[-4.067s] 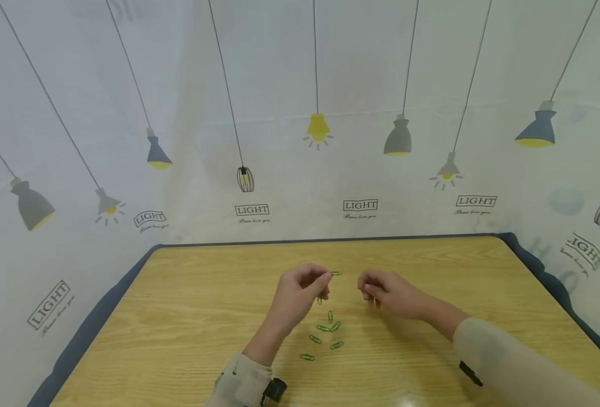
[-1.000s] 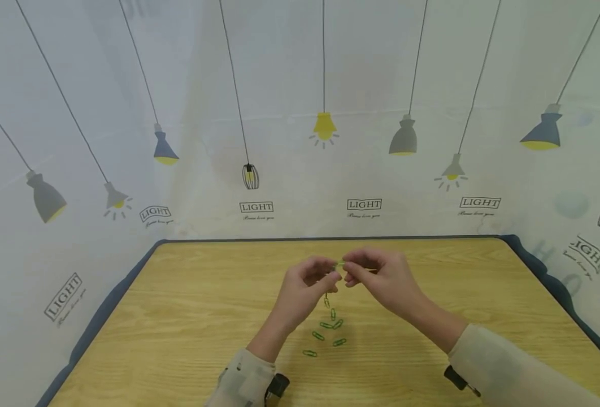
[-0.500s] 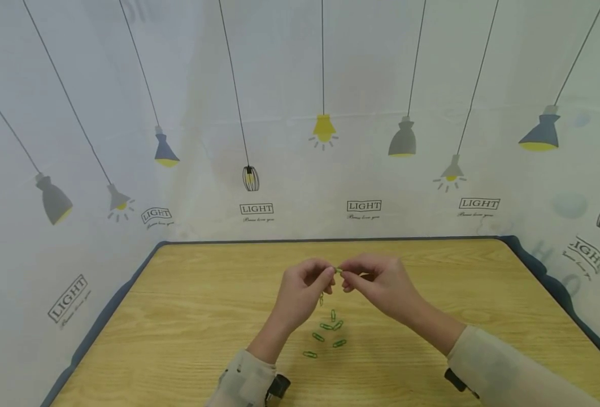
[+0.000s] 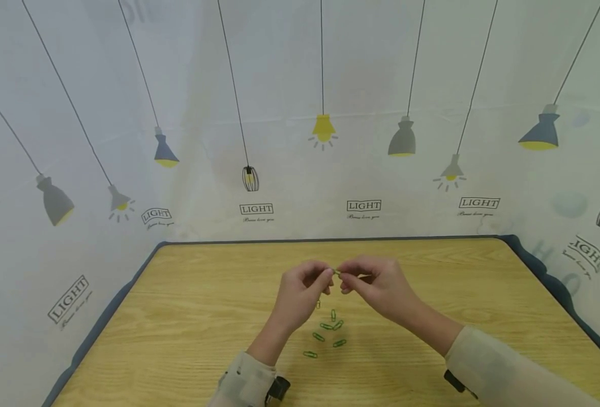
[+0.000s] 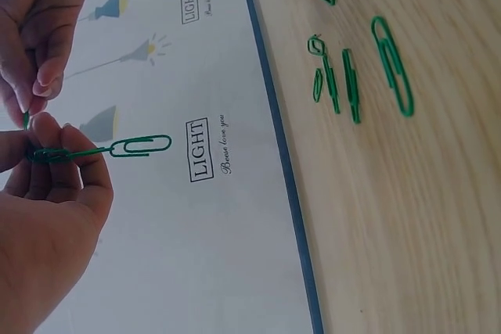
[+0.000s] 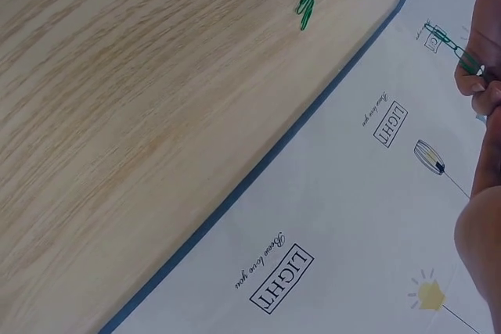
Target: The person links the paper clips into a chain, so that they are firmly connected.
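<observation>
Above the table, my left hand pinches a short chain of linked green paper clips, which hangs down from the fingers. Its lowest clip is plain in the left wrist view; the upper part is partly covered by the fingers. My right hand meets the left at the fingertips and pinches a small green paper clip between thumb and finger. Whether that clip is hooked into the chain cannot be seen. Several loose green paper clips lie on the table below the hands.
The wood-grain table has a dark blue edge along its back and sides. Behind it hangs a pale cloth printed with lamps and the word LIGHT. A black wrist strap piece sits at the left sleeve.
About four seconds ago the hands were apart; the right has since come left to meet the left hand's fingertips. Over the last half second both stay nearly still, while the hanging chain swings slightly left.
</observation>
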Tool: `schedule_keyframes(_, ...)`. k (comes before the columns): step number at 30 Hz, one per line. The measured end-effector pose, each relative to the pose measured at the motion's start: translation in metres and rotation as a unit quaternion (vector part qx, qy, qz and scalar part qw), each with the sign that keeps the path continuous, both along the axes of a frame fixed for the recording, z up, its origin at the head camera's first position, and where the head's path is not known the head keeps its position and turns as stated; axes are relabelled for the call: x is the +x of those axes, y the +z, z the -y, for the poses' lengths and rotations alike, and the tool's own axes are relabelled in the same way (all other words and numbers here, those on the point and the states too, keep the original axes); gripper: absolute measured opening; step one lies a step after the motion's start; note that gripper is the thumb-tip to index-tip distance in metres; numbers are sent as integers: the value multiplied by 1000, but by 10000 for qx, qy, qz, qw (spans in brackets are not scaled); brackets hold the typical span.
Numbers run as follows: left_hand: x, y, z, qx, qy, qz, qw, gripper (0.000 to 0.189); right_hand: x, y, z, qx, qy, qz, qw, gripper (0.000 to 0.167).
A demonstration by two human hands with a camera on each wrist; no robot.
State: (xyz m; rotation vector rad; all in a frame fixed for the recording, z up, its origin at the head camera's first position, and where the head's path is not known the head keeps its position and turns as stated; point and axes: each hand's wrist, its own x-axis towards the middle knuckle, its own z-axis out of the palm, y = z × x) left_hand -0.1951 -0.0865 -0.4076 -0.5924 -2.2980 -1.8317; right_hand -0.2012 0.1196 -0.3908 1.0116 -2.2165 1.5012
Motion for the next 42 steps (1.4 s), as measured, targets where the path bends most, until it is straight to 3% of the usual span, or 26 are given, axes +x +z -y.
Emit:
schedule_keyframes(6,-1,0,3,46,101,93,9999,17,-1,0,2,142,-207,89,9996,13)
schedule_keyframes(12,-3,-4,10,67,332,240,9991,19,-12,-3,-1,447,-259,160,9985,16)
schedule_keyframes(15,-5,-6,13,164,430,401,9981,20,-18,-9,-5,734,-304,239,9966,15)
schedule_keyframes(19,-6,-9,15,238,436,566,9972,18,-23,-25,-10,1379,-324,701,9874,16)
schedule_keyframes(24,-7,-10,15,207,459,578,9971,17,-21,-46,-12,1921,8,1171,9744,21)
schedule_keyframes(29,-7,-13,15,218,563,623,9962,17,-17,-63,-11,2012,421,1520,9668,23)
schedule_keyframes(35,-8,-13,17,246,563,605,9963,16,-9,-80,-13,2162,933,2123,9484,20)
schedule_keyframes(42,-11,-14,21,206,592,580,9963,16,-10,-88,-11,2324,1052,2112,9436,11)
